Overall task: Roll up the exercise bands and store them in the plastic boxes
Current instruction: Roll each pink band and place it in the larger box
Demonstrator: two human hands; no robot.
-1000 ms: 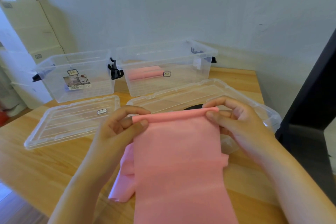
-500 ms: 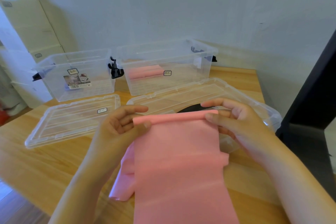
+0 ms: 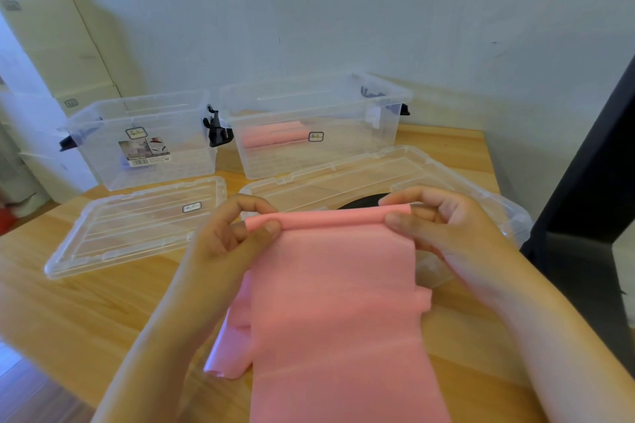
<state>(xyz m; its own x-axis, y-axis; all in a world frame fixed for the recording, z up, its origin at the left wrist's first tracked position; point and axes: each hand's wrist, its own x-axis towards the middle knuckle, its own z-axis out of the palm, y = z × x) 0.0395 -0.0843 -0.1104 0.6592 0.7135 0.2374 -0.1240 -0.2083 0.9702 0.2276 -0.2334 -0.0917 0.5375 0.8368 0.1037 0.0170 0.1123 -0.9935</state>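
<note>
One pink band [image 3: 336, 285] lies near the middle of the table [image 3: 86, 319], its far end rolled into a thin tube. The left hand [image 3: 226, 237] and right hand [image 3: 453, 227] pinch this roll tightly at its two ends. Two clear boxes stand far: the left box [image 3: 137, 134], and the right box [image 3: 316, 161] holding pink rolls [image 3: 271, 136]. Two lids lie nearer, the left lid [image 3: 130, 230] and the right lid [image 3: 360, 175]

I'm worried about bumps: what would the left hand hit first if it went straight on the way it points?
Left hand: probably the wide clear lid just beyond the pink band it pinches; depth is unclear.
</note>
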